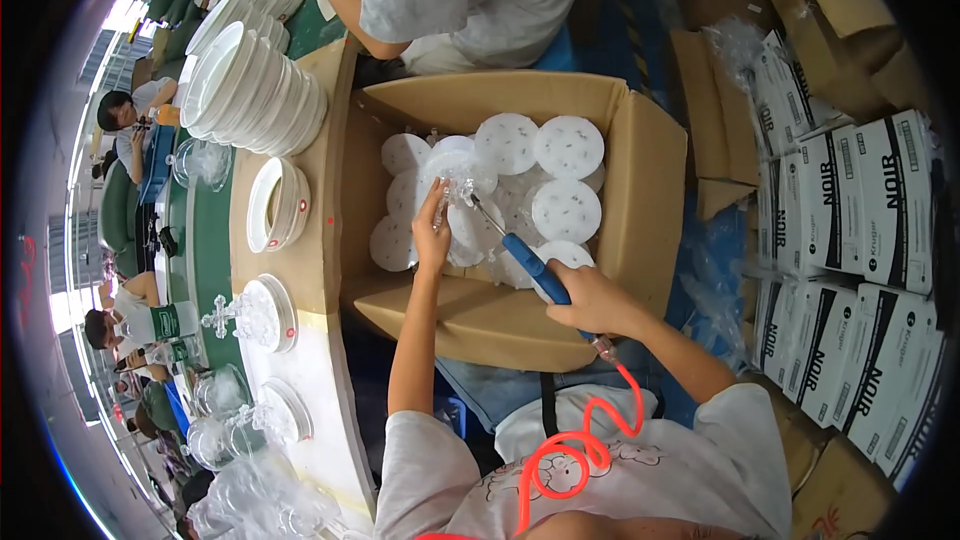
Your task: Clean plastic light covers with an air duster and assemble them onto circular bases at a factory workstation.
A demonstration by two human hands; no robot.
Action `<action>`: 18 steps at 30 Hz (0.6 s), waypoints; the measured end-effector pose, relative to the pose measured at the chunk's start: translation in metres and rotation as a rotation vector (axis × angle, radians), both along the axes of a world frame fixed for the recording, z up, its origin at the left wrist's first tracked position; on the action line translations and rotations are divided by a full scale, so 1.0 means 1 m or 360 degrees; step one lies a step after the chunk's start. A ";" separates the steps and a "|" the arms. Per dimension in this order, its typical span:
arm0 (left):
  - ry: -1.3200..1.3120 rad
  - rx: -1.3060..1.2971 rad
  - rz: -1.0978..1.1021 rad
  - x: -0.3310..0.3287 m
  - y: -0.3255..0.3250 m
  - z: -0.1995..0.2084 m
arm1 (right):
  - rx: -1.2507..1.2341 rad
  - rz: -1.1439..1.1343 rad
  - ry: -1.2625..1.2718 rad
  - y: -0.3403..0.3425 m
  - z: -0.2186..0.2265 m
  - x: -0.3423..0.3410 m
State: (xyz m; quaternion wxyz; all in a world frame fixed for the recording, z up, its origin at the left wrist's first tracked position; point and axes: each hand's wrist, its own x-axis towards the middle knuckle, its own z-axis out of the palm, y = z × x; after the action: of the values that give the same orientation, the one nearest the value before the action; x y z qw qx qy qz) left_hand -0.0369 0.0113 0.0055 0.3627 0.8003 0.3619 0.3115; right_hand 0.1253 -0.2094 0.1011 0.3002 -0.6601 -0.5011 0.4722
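Observation:
My left hand (433, 227) is closed on a clear ornate plastic piece with a white round disc (455, 158), above an open cardboard box (648, 180). My right hand (597, 300) grips a blue air blow gun (526, 256). The gun's thin metal nozzle points up and left, its tip close to the clear piece beside my left fingers. From the gun's rear fitting a red coiled hose (598, 452) runs down across my lap. Several white perforated discs (568, 147) lie in the box, with clear plastic between them.
On the left bench stand stacked white round rims (255, 90), a lone white ring stack (278, 205) and white discs carrying clear cross-shaped pieces (262, 314). Clear plastic bags (270, 500) lie nearer. White printed cartons (890, 200) are piled at right. A co-worker in grey (470, 0) sits beyond the box.

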 end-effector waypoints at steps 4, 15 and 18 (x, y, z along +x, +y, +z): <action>0.0047 0.0003 -0.0086 0.004 -0.004 0.003 | 0.0044 -0.0038 0.0121 0.001 0.000 0.003; 0.0260 0.0315 -0.0230 0.004 -0.010 0.008 | 0.0122 0.0007 -0.0094 0.010 0.016 0.006; 0.0437 0.0647 -0.0321 0.002 -0.009 0.012 | 0.0062 -0.0006 -0.0016 0.007 0.029 0.009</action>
State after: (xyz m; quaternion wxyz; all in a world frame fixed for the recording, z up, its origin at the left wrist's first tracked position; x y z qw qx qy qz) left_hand -0.0351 0.0025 0.0180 0.1713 0.9235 0.2561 0.2285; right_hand 0.1344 -0.2028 0.1298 0.3113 -0.6575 -0.5105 0.4584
